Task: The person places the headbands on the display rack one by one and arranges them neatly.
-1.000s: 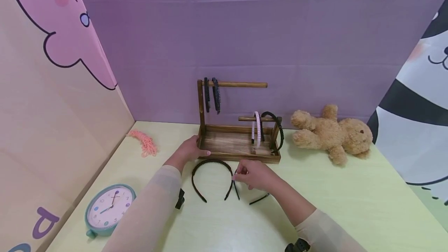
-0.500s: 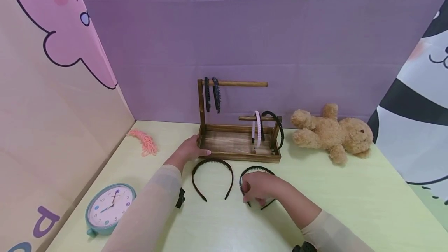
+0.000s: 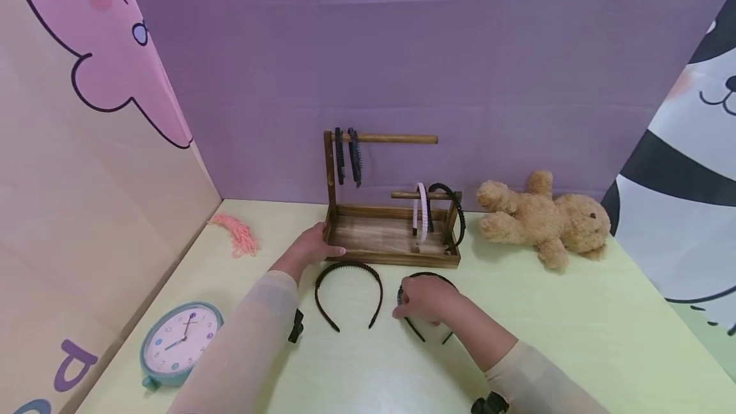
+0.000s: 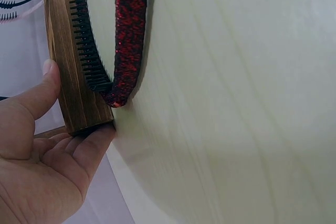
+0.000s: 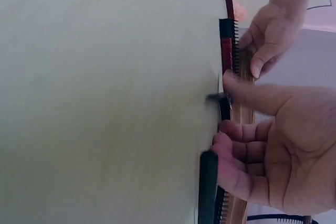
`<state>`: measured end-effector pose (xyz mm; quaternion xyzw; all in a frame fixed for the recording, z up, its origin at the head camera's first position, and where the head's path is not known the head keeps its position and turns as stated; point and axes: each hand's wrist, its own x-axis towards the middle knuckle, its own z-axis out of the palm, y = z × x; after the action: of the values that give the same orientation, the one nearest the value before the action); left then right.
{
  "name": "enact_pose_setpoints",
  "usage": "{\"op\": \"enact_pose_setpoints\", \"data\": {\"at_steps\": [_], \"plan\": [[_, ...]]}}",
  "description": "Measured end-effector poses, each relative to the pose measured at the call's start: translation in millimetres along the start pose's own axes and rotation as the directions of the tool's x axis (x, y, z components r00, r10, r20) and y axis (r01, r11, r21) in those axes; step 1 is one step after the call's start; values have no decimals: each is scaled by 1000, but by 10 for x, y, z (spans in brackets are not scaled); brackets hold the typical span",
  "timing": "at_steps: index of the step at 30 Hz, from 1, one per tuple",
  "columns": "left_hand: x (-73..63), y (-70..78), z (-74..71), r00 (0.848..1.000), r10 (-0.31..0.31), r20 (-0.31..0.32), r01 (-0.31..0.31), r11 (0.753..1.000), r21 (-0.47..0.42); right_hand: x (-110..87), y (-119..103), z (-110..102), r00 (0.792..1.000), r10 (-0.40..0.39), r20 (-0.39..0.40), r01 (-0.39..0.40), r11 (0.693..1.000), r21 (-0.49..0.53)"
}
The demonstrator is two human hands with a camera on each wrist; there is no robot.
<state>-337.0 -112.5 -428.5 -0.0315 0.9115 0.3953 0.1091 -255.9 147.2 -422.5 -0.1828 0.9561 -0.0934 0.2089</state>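
Left hand (image 3: 313,245) grips the rack (image 3: 397,259); right hand (image 3: 428,299) pinches 1 headband (image 3: 414,329) (lower centre), seemingly picking up; next likely calls for lifting.

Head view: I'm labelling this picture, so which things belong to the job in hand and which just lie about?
Belong, it seems:
- rack, gripped by the left hand
- dark headband at the right hand
- loose headband beside it
- hung headbands

Lying about:
- clock
- teddy bear
- pink yarn

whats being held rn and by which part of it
The left grip holds the wooden rack by its lower left end. Whether the right grip holds the dark headband cannot be told.
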Motion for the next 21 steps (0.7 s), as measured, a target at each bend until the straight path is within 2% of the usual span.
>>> {"op": "enact_pose_setpoints", "data": {"at_steps": [3, 9, 13, 21], "plan": [[18, -6, 14, 1000, -11, 4, 11, 1000, -12, -1, -29, 0, 1000, 11, -2, -11, 1000, -9], [39, -14, 18, 1000, -21, -6, 21, 1000, -8, -116, -65, -73, 998, -56, -12, 55, 997, -50], [36, -11, 13, 1000, -12, -4, 12, 1000, -7, -236, -88, -211, 994, -107, -20, 107, 994, 7], [16, -15, 14, 1000, -5, -3, 5, 1000, 5, -419, -82, -582, 992, -122, -40, 127, 978, 165]]}}
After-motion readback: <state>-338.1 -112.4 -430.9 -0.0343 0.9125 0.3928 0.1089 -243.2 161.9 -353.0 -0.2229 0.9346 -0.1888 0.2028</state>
